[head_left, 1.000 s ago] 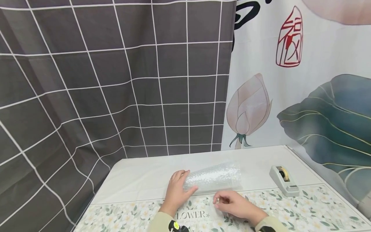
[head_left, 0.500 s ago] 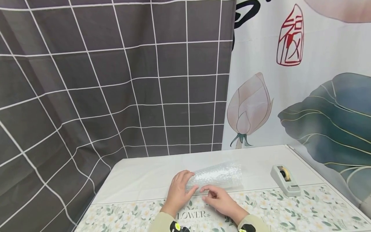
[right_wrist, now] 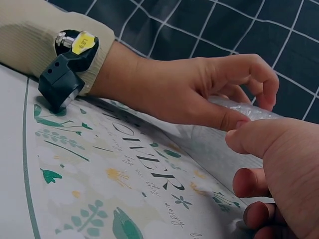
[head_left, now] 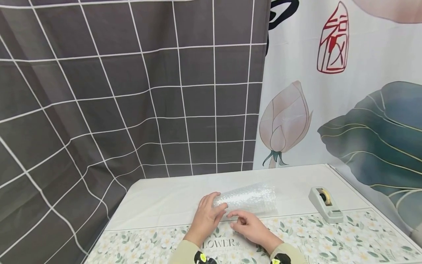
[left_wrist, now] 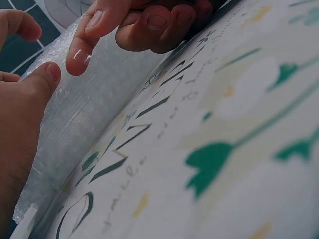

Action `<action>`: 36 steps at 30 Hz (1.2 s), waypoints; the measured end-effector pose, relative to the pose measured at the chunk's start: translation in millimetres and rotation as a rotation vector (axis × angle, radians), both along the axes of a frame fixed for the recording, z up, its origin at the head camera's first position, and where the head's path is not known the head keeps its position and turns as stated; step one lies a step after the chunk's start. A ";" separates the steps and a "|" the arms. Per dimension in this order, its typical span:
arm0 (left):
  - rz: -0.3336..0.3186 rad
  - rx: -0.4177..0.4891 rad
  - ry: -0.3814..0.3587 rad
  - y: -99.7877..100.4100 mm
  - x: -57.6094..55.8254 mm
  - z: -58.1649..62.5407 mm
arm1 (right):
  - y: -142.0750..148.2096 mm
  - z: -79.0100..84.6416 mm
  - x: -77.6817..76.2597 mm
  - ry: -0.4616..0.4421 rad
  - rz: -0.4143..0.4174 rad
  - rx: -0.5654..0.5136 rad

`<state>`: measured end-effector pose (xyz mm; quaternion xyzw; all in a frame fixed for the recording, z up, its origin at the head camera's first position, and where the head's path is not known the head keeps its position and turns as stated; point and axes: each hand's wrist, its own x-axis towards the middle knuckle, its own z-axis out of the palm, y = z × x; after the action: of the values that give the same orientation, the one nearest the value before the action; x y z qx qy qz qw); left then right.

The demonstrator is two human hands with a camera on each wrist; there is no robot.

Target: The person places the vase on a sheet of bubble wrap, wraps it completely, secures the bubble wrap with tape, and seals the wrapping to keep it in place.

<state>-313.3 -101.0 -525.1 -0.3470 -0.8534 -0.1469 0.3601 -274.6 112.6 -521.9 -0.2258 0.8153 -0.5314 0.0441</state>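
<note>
A roll of bubble wrap (head_left: 250, 198) lies slantwise on the table. My left hand (head_left: 206, 216) grips its left end, fingers over the far side and thumb on the near side. Close in front of the roll is my right hand (head_left: 248, 227), its index finger stretched toward the left thumb and the other fingers curled. A shiny clear scrap that looks like tape (left_wrist: 79, 56) clings to the right index fingertip in the left wrist view. In the right wrist view, the left thumb and right index finger (right_wrist: 249, 142) come very close; I cannot tell if they touch.
A pale tape dispenser (head_left: 325, 205) with a yellowish roll stands on the right of the table. Flower-print cloth (head_left: 356, 238) covers the table's near part, plain white (head_left: 171, 198) the far part. A dark checked curtain (head_left: 197, 91) hangs behind.
My right hand has moved left, up to the left hand and the roll. The left hand has shifted slightly right and its thumb has come up onto the bubble wrap.
</note>
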 end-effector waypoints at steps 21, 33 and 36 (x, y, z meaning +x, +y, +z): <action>0.042 0.005 -0.122 3.4 2.6 4.9 | -17.2 2.7 1.3 -0.062 -0.270 0.016; 0.046 0.025 -0.133 3.5 1.9 3.6 | -24.6 3.8 3.9 0.019 -0.346 0.122; 0.044 0.027 -0.131 3.7 1.8 3.2 | -27.1 2.9 4.1 0.045 -0.385 0.172</action>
<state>-311.5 -97.3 -521.9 -0.3130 -0.8804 -0.1729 0.3115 -270.5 85.5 -519.0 -0.0731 0.8865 -0.4534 -0.0572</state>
